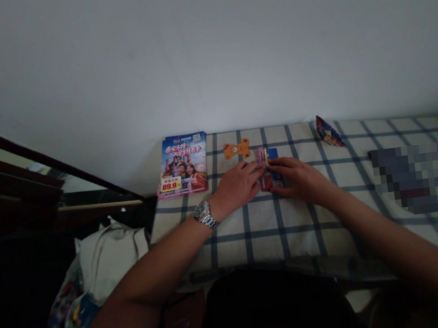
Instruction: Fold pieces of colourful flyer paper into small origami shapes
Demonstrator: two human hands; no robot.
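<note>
A small folded flyer (267, 182), pink and blue with printing on it, lies on the checked cloth between my two hands. My left hand (239, 183), with a metal watch on its wrist, has its fingertips on the flyer's left side. From the right, my right hand (302, 177) grips the opposite side, thumb low and fingers across the top. My fingers hide part of the paper. To the left rests a stack of flyers (182, 163) with a castle picture and "89.9" printed on it. An orange bear-shaped cutout (236, 149) sits just beyond my left hand.
A plaid cloth (232, 242) covers the surface against a pale wall (205, 54). At the back right stands a small colourful packet (329, 133); a blurred dark object (408, 178) is farther right. White bags (110, 257) are below the left edge, by a dark rail (42, 154).
</note>
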